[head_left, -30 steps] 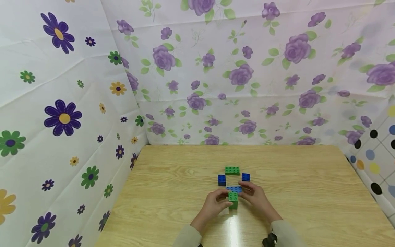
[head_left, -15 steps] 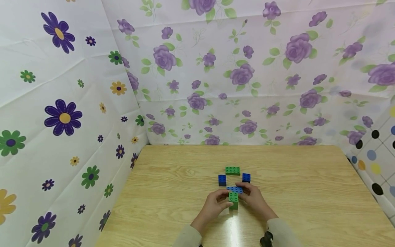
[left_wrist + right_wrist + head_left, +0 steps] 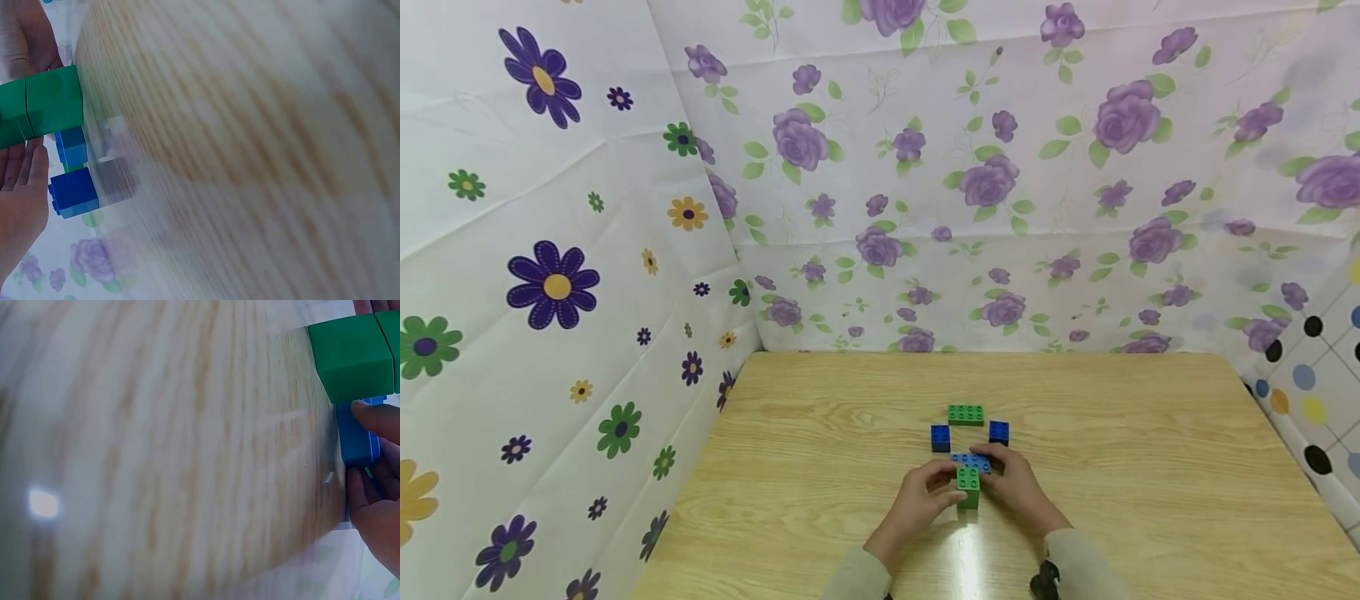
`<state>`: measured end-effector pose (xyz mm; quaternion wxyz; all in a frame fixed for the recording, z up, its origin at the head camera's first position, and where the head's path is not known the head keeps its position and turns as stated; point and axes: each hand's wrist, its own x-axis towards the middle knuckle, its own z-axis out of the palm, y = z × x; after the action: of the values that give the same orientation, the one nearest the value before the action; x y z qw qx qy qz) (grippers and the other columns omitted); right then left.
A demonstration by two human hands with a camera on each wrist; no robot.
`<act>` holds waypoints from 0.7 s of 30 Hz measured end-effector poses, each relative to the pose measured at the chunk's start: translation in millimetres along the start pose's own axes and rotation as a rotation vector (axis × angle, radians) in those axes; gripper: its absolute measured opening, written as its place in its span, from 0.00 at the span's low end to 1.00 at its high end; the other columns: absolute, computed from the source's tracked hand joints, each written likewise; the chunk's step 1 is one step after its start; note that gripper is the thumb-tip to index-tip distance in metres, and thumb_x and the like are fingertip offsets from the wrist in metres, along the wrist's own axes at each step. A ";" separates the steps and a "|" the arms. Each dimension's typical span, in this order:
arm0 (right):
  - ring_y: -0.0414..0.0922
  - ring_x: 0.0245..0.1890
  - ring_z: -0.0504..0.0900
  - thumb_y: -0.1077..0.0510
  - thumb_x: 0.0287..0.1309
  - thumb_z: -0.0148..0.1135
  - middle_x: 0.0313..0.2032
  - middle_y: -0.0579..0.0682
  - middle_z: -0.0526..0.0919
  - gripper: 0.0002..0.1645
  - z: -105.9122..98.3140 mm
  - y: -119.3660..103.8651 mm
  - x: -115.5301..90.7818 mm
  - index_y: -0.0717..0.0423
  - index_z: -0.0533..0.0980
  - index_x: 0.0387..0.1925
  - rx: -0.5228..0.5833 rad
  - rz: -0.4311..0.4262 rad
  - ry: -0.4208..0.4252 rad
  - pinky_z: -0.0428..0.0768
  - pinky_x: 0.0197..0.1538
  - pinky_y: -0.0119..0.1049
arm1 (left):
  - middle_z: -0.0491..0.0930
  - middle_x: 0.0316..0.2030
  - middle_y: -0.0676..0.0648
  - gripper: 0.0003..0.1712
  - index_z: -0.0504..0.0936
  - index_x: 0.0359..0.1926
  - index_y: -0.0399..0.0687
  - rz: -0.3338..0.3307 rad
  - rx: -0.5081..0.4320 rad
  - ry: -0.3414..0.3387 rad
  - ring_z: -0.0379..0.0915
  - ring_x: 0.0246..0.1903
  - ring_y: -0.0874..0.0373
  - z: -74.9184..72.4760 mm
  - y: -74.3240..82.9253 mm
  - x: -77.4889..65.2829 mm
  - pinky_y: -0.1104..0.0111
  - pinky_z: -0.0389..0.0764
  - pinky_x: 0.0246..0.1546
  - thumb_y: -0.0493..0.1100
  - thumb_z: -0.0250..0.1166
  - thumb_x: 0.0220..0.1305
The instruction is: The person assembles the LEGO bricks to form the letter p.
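Two green building bricks (image 3: 967, 492) stand stacked upright on the table, and the left hand (image 3: 916, 498) grips the stack from its left side, thumb at the near edge. Directly behind it lies a long blue brick (image 3: 981, 461), partly hidden by the stack. The right hand (image 3: 1017, 487) holds this blue brick at its right end. In the right wrist view, the right thumb (image 3: 378, 419) lies on the near side of the blue brick (image 3: 355, 440) and the fingers on the other side. The green stack (image 3: 353, 356) is close against the blue brick there.
Farther back on the wooden table (image 3: 820, 417) lies a long green brick (image 3: 966, 414). Two small dark blue bricks stand apart, one on the left (image 3: 940, 437) and one on the right (image 3: 998, 431). Flowered cloth (image 3: 880, 292) hangs along the table's back edge.
The right hand and its sleeve have shifted slightly left, its fingers reaching farther along the blue brick. The left hand and the green stack stay in place.
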<state>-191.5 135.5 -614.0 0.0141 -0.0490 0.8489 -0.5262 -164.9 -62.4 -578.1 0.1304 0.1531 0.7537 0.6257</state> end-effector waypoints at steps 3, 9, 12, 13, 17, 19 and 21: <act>0.56 0.56 0.75 0.73 0.51 0.67 0.51 0.55 0.80 0.23 -0.4 0.0 -0.2 0.56 0.80 0.49 -0.008 -0.006 0.008 0.76 0.59 0.52 | 0.77 0.54 0.46 0.22 0.79 0.54 0.42 -0.002 -0.001 0.002 0.75 0.54 0.52 0.3 0.3 0.3 0.62 0.78 0.57 0.35 0.69 0.58; 0.55 0.57 0.75 0.72 0.52 0.67 0.51 0.54 0.80 0.22 -2.4 -1.4 -1.5 0.55 0.80 0.49 -0.031 -0.016 0.012 0.76 0.59 0.52 | 0.77 0.53 0.46 0.22 0.79 0.54 0.41 -0.003 -0.001 0.001 0.75 0.54 0.52 0.9 -0.6 1.0 0.64 0.78 0.57 0.35 0.69 0.58; 0.55 0.57 0.75 0.71 0.52 0.67 0.51 0.55 0.80 0.21 -3.9 -2.3 -3.3 0.56 0.81 0.49 -0.044 -0.022 0.011 0.76 0.59 0.52 | 0.78 0.53 0.46 0.21 0.79 0.54 0.42 -0.006 -0.007 0.003 0.75 0.53 0.53 0.9 -1.3 1.5 0.66 0.78 0.56 0.34 0.69 0.58; 0.55 0.57 0.75 0.71 0.52 0.68 0.51 0.55 0.80 0.21 -4.5 -2.6 -4.0 0.56 0.81 0.49 -0.043 -0.019 0.013 0.76 0.59 0.52 | 0.78 0.52 0.46 0.21 0.79 0.54 0.42 -0.004 -0.009 0.004 0.75 0.53 0.53 0.9 -1.3 1.4 0.67 0.78 0.56 0.34 0.69 0.58; 0.53 0.55 0.76 0.71 0.52 0.68 0.52 0.54 0.80 0.22 -7.0 -3.8 -6.1 0.55 0.80 0.49 -0.027 0.000 0.016 0.78 0.57 0.49 | 0.78 0.51 0.47 0.21 0.79 0.53 0.42 -0.004 -0.022 0.007 0.75 0.53 0.53 0.9 -1.7 1.2 0.68 0.78 0.55 0.33 0.69 0.58; 0.51 0.54 0.77 0.71 0.52 0.68 0.52 0.53 0.80 0.22 -8.4 -4.8 -6.9 0.54 0.80 0.49 -0.024 0.011 0.018 0.79 0.55 0.48 | 0.78 0.51 0.47 0.20 0.79 0.53 0.43 -0.008 -0.025 0.006 0.75 0.53 0.53 1.0 -1.7 0.9 0.68 0.78 0.55 0.33 0.69 0.58; 0.50 0.52 0.78 0.70 0.52 0.68 0.52 0.52 0.79 0.22 -10.1 -5.6 -7.5 0.53 0.80 0.50 -0.027 0.016 0.017 0.80 0.54 0.46 | 0.78 0.51 0.47 0.20 0.80 0.52 0.43 -0.013 -0.027 0.005 0.75 0.53 0.53 1.1 -1.5 0.7 0.68 0.78 0.56 0.33 0.69 0.58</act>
<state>-184.5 142.8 -604.7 0.0104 -0.0381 0.8563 -0.5150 -165.2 -61.4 -579.8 0.1346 0.1446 0.7464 0.6355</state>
